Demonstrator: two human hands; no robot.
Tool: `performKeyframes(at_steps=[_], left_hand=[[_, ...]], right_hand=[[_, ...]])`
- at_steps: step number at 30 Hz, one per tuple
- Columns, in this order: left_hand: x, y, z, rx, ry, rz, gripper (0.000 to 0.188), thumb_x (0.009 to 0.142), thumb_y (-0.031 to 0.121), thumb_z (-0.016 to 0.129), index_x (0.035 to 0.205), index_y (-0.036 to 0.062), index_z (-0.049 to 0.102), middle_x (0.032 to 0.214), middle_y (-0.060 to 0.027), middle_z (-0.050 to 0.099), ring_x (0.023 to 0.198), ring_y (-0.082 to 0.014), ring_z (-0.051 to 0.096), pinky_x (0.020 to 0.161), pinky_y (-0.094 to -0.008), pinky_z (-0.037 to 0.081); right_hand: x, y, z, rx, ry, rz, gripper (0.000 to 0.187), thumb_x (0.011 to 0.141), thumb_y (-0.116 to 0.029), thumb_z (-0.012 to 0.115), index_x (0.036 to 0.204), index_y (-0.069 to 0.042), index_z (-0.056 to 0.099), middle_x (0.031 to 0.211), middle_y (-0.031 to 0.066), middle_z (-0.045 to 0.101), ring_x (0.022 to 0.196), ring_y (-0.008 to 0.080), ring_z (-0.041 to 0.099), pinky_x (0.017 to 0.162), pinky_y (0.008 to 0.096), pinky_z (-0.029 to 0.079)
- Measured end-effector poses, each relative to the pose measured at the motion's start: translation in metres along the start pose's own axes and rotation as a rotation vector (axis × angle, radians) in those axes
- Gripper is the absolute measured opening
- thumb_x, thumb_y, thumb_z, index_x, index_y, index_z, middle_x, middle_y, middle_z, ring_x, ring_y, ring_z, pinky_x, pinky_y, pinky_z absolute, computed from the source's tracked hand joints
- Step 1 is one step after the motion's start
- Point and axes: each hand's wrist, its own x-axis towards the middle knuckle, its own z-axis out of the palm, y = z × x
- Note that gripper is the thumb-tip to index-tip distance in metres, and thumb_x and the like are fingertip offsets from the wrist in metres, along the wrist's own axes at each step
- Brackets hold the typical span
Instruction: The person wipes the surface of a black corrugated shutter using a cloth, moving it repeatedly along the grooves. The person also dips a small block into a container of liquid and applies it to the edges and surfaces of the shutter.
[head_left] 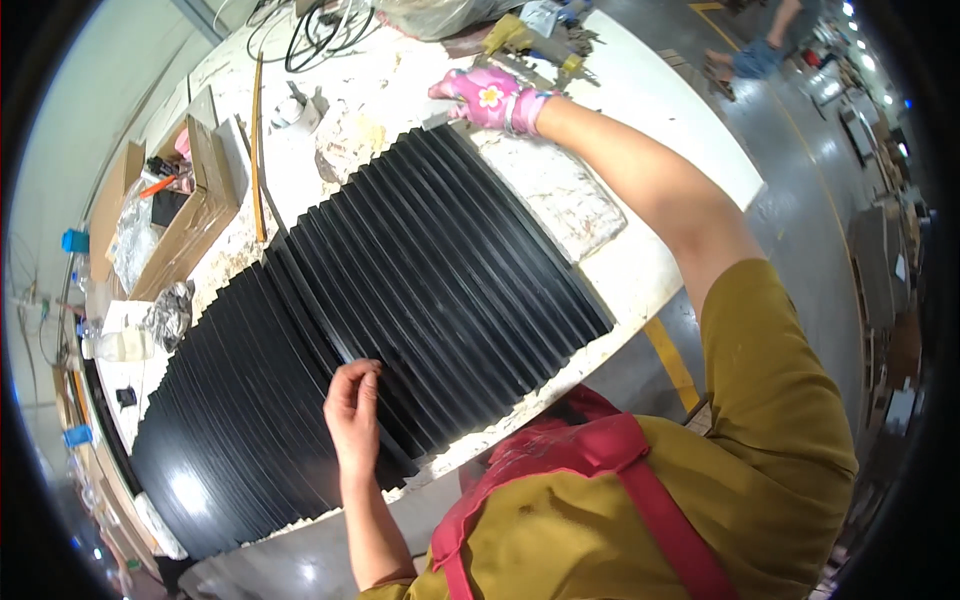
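Observation:
Long black ribbed strips (440, 260) lie side by side across the white table in two overlapping groups. My left hand (355, 405), bare, is over the near part of the strips by the seam between the groups. Its thumb and fingers are pinched together; whatever may be in them is too small to make out. My right hand (492, 100) wears a pink glove with a white flower and is at the far end of the strips. Its fingers are curled toward a small greyish edge at the strip ends, and their grip is partly hidden.
A cardboard box (190, 215) with plastic and small items stands at the left. A thin wooden stick (258, 150) lies beside it. Black cables (315, 40) and a yellow tool (515, 38) lie at the back. Another person (765, 55) is at the upper right.

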Motion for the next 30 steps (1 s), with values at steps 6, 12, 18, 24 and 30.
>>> performKeyframes(at_steps=[6, 12, 18, 24, 30], left_hand=[[-0.015, 0.005, 0.044, -0.159, 0.189, -0.202, 0.012, 0.091, 0.007, 0.055, 0.098, -0.0013, 0.06, 0.095, -0.0066, 0.062, 0.091, -0.0122, 0.057, 0.086, -0.0244, 0.043], [-0.006, 0.012, 0.066, -0.184, 0.255, -0.223, 0.012, 0.092, 0.007, 0.054, 0.099, -0.001, 0.06, 0.095, -0.0065, 0.063, 0.091, -0.0119, 0.057, 0.086, -0.0238, 0.044], [-0.004, 0.016, 0.079, -0.221, 0.232, -0.231, 0.012, 0.092, 0.006, 0.054, 0.099, -0.0012, 0.059, 0.094, -0.0061, 0.062, 0.091, -0.0115, 0.058, 0.087, -0.0242, 0.044], [-0.003, 0.024, 0.083, -0.162, 0.254, -0.249, 0.011, 0.092, 0.006, 0.054, 0.098, -0.0015, 0.059, 0.095, -0.0064, 0.063, 0.09, -0.0111, 0.058, 0.086, -0.0232, 0.044], [-0.006, 0.026, 0.094, -0.088, 0.233, -0.252, 0.01, 0.092, 0.006, 0.054, 0.096, -0.0014, 0.06, 0.093, -0.0055, 0.063, 0.088, -0.0104, 0.058, 0.083, -0.0219, 0.044]], right_hand=[[0.028, 0.029, 0.014, -0.015, -0.114, -0.127, 0.035, 0.084, -0.016, 0.06, 0.119, -0.013, 0.056, 0.109, 0.0126, 0.06, 0.098, 0.0303, 0.059, 0.086, 0.04, 0.046], [0.017, 0.022, 0.007, -0.128, -0.181, -0.359, 0.036, 0.082, -0.013, 0.061, 0.118, -0.012, 0.057, 0.107, 0.0099, 0.061, 0.1, 0.0292, 0.059, 0.086, 0.0392, 0.048], [0.032, 0.047, 0.008, 0.181, -0.142, -0.337, 0.034, 0.084, -0.01, 0.058, 0.118, -0.014, 0.057, 0.104, 0.0074, 0.062, 0.09, 0.0233, 0.062, 0.079, 0.0351, 0.05], [0.025, 0.03, 0.003, 0.022, -0.317, -0.351, 0.035, 0.082, -0.008, 0.058, 0.116, -0.017, 0.058, 0.099, 0.0078, 0.064, 0.088, 0.0236, 0.063, 0.079, 0.036, 0.052], [0.042, 0.029, 0.007, 0.217, -0.304, -0.427, 0.037, 0.082, -0.006, 0.059, 0.117, -0.016, 0.058, 0.112, 0.0047, 0.061, 0.1, 0.0242, 0.06, 0.088, 0.0355, 0.047]])
